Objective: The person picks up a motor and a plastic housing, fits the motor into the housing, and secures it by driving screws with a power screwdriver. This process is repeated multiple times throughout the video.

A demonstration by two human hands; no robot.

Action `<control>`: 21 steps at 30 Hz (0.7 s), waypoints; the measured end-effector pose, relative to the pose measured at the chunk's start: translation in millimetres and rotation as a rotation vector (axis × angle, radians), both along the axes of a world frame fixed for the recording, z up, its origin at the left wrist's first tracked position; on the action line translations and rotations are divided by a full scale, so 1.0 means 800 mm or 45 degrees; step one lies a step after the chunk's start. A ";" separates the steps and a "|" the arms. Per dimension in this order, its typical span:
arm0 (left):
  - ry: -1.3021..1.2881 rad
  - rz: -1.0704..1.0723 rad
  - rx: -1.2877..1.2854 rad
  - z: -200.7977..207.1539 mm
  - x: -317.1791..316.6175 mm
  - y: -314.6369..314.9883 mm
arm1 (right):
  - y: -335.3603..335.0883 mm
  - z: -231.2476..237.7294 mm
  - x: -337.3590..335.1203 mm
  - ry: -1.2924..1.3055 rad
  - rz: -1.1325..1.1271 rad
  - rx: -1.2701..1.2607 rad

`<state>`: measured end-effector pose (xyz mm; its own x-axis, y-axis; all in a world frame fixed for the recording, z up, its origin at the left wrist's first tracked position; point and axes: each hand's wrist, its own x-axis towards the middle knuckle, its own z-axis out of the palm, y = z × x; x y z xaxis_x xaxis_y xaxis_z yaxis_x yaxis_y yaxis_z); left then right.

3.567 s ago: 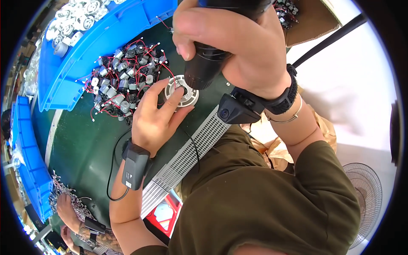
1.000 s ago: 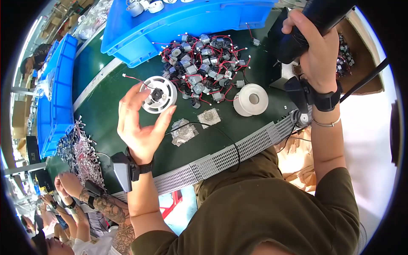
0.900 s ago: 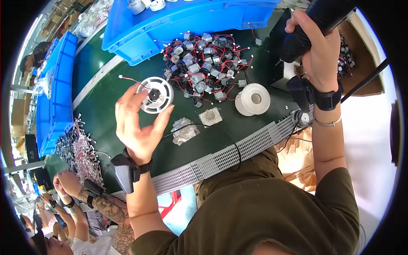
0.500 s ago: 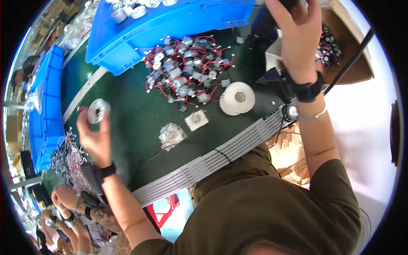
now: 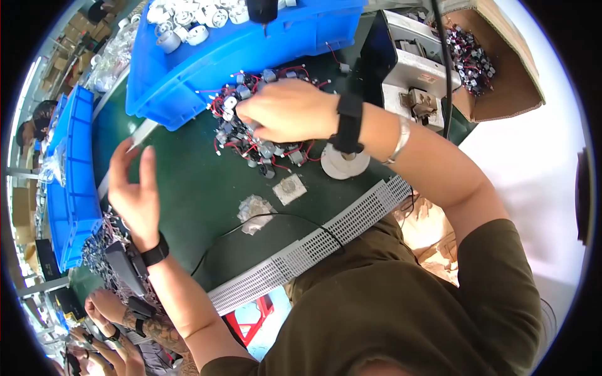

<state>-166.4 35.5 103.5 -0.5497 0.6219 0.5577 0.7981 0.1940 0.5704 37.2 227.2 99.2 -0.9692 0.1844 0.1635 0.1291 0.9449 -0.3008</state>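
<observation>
My left hand (image 5: 135, 194) is raised over the left side of the green table, its thumb and fingers apart and nothing between them. My right hand (image 5: 288, 113) reaches across to the pile of small motors with red and black wires (image 5: 241, 135). Its fingers are curled down among the motors, and the fingertips are partly hidden, so what they grip cannot be made out. Just below my right wrist lies a white spool (image 5: 345, 164). Nearer to me sit a small square whitish block (image 5: 290, 189) and a crumpled clear-silver piece (image 5: 256, 213).
Behind the pile stands a blue bin (image 5: 251, 59) of white round parts (image 5: 197, 34), with a black cylindrical tool (image 5: 262, 9) above it. Rightward are a metal fixture (image 5: 414, 81) and a cardboard box (image 5: 517, 81) of motors. Co-workers' hands (image 5: 106, 307) appear lower left.
The white round part has left my left hand, which is now empty. My right hand has let go of the dark object at upper right and moved left onto the motor pile.
</observation>
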 end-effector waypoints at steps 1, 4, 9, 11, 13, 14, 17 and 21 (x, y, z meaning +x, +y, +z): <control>-0.044 -0.114 0.044 0.005 0.006 0.012 | 0.000 -0.006 -0.005 0.018 0.028 0.074; -0.091 -0.239 0.149 0.029 0.005 0.050 | 0.003 -0.025 -0.012 0.136 0.103 0.268; 0.075 -0.299 0.122 0.066 -0.056 0.157 | 0.011 -0.002 0.013 0.425 0.000 -0.036; 0.207 -0.374 -0.120 0.074 -0.079 0.224 | 0.018 -0.008 0.017 0.271 -0.016 -0.051; 0.561 -0.421 -0.509 0.059 -0.131 0.279 | 0.016 -0.007 0.012 0.270 0.103 -0.206; 0.757 -0.489 -0.714 0.052 -0.152 0.301 | 0.015 -0.005 0.016 0.201 0.126 -0.193; 1.165 -0.360 -1.257 0.041 -0.185 0.366 | 0.012 -0.012 0.020 0.125 0.108 -0.054; 0.910 -0.322 -1.253 0.000 -0.186 0.409 | 0.009 -0.019 0.022 0.147 0.107 0.000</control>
<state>-315.4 362.9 103.6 -0.1186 0.9897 -0.0805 0.9472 0.0884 -0.3083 54.7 234.2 84.0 -0.9560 0.1031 0.2748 0.0137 0.9509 -0.3092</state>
